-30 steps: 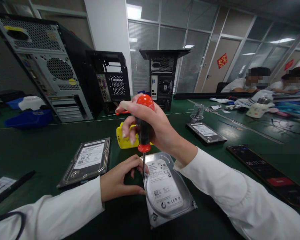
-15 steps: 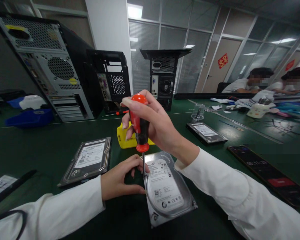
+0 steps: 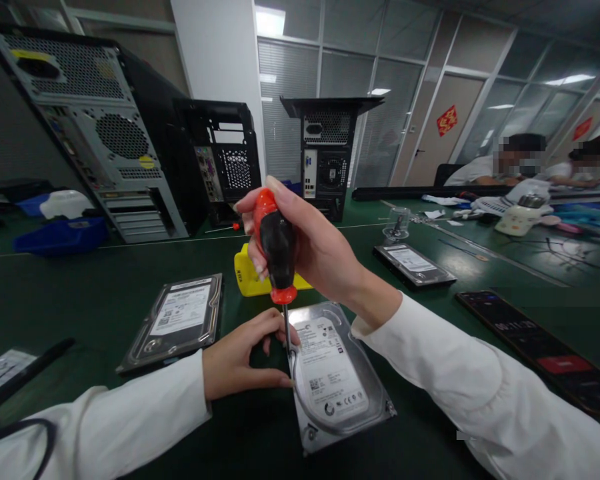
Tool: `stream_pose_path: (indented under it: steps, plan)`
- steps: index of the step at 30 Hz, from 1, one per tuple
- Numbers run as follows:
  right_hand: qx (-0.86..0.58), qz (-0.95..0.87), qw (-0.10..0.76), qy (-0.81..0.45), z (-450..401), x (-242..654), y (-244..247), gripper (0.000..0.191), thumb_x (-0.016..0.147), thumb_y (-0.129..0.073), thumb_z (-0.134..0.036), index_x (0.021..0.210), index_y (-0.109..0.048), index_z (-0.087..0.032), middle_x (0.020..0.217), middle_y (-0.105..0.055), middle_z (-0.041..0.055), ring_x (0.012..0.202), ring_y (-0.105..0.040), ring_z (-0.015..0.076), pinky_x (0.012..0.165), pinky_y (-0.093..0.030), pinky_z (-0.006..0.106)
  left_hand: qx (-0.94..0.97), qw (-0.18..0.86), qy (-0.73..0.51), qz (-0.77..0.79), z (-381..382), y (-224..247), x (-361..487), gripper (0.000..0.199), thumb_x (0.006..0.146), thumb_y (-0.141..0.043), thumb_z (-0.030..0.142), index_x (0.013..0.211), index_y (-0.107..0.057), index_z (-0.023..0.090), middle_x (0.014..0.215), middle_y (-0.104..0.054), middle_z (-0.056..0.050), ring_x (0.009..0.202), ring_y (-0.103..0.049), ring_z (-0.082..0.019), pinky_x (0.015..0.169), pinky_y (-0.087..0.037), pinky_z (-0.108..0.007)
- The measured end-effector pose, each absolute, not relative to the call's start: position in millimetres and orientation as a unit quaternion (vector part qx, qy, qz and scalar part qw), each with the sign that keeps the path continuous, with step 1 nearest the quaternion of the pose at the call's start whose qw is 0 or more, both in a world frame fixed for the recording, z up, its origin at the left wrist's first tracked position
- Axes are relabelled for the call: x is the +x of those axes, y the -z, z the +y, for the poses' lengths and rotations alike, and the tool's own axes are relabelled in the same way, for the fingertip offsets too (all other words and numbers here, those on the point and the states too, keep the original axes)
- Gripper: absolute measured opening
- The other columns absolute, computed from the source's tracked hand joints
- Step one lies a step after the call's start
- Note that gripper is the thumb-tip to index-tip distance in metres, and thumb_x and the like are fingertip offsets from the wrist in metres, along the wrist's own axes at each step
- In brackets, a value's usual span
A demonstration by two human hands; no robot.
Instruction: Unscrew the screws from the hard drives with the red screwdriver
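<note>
A silver hard drive with a white label lies on the green table in front of me. My left hand holds its left edge, the thumb touching the side and the fingertips close to the screwdriver shaft. In my right hand is a red and black screwdriver, its handle wrapped by the fingers. The shaft points nearly straight down, and its tip meets the left edge of the drive. What lies under the tip is too small to make out.
Another hard drive lies to the left, and a third drive to the right. Behind my hands is a yellow object. A phone lies at right. Computer cases stand at the back; people sit far right.
My right hand has turned the screwdriver: more black now faces me on the handle, and the fingers have shifted round its top. The left hand and the drive stay in place.
</note>
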State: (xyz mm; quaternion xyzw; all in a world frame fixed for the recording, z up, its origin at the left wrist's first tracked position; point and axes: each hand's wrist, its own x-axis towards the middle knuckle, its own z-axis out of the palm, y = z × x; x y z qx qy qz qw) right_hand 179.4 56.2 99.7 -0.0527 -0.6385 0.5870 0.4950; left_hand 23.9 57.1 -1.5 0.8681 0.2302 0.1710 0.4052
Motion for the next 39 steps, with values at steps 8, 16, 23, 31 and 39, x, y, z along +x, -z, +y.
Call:
stream_pose_path:
  steps: [8,16,23,31,39]
  plan:
    - [-0.074,-0.633,0.542,-0.548,54.6,178.0,-98.0,0.023,0.078,-0.061,-0.023,0.085,-0.040,-0.020,0.065,-0.056,-0.0053,0.044,-0.048,0.0036,0.043,-0.039,0.015,0.875,0.391,-0.167,0.234,57.7,1.2,23.7,0.035,0.073,-0.072,0.027,0.102,-0.054,0.020,0.097,-0.050,-0.001,0.085,-0.046,-0.016,0.066,-0.039,-0.023]
    - [-0.014,-0.636,0.485,-0.600,55.4,183.4,-102.9,0.043,0.092,-0.022,-0.046,0.088,-0.053,-0.016,0.059,-0.043,-0.0030,0.045,-0.042,0.0058,0.046,-0.036,0.020,0.873,0.394,-0.176,0.228,57.1,3.8,23.9,0.036,0.073,-0.072,0.027,0.103,-0.054,0.021,0.099,-0.050,-0.001,0.088,-0.047,-0.017,0.067,-0.040,-0.023]
    - [-0.038,-0.646,0.462,-0.607,51.9,181.8,-104.7,0.027,0.090,-0.038,-0.036,0.084,-0.054,-0.015,0.072,-0.055,-0.0005,0.062,-0.056,0.0083,0.064,-0.049,0.023,0.871,0.397,-0.179,0.229,56.9,3.3,23.2,0.036,0.073,-0.072,0.028,0.103,-0.053,0.020,0.102,-0.051,-0.002,0.090,-0.047,-0.017,0.067,-0.040,-0.024]
    - [-0.031,-0.640,0.475,-0.603,53.0,178.5,-100.5,0.024,0.083,-0.055,-0.033,0.074,-0.040,-0.018,0.053,-0.044,-0.0083,0.036,-0.037,0.0019,0.035,-0.029,0.013,0.878,0.385,-0.164,0.234,57.9,1.9,23.3,0.035,0.075,-0.070,0.033,0.103,-0.053,0.020,0.099,-0.050,-0.002,0.087,-0.047,-0.017,0.067,-0.040,-0.024]
    - [-0.009,-0.644,0.436,-0.629,54.5,179.0,-102.3,0.024,0.086,-0.049,-0.039,0.076,-0.046,-0.017,0.051,-0.040,-0.0072,0.036,-0.033,0.0021,0.036,-0.026,0.014,0.878,0.385,-0.167,0.229,58.9,3.2,23.2,0.035,0.074,-0.070,0.032,0.103,-0.053,0.020,0.098,-0.050,-0.002,0.086,-0.047,-0.017,0.067,-0.041,-0.024]
